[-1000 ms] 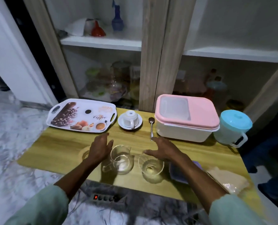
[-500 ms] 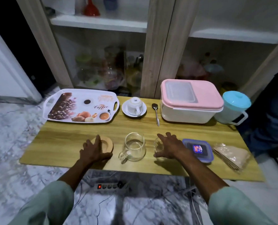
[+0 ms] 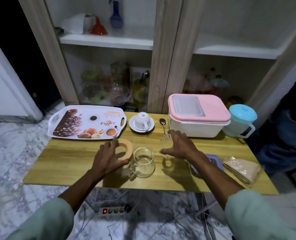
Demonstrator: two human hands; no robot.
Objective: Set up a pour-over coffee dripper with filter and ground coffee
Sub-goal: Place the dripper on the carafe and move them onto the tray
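Observation:
A round wooden ring (image 3: pixel 125 147) lies left of centre on the wooden table (image 3: pixel 71 163), and my left hand (image 3: pixel 108 157) grips its near-left side, thumb under the near edge. Just right of it stands a clear glass carafe (image 3: pixel 143 162) with its handle toward me. My right hand (image 3: pixel 179 144) is closed over the top of a clear glass dripper (image 3: pixel 166 146), whose handle shows below my palm. Brown paper filters (image 3: pixel 241 168) lie in a clear bag at the right. A blue-lidded container (image 3: pixel 214 159) is partly hidden behind my right forearm.
Along the back of the table are a printed coffee tray (image 3: pixel 86 122), an upturned cup on a saucer (image 3: pixel 142 121), a spoon (image 3: pixel 162 122), a pink-lidded box (image 3: pixel 198 115) and a blue-lidded jug (image 3: pixel 240 121). A cabinet stands behind. A power strip (image 3: pixel 117 210) lies on the floor.
My left hand has closed on the wooden ring and tilted it up. My right hand has come over the glass dripper and holds it a little farther back on the table.

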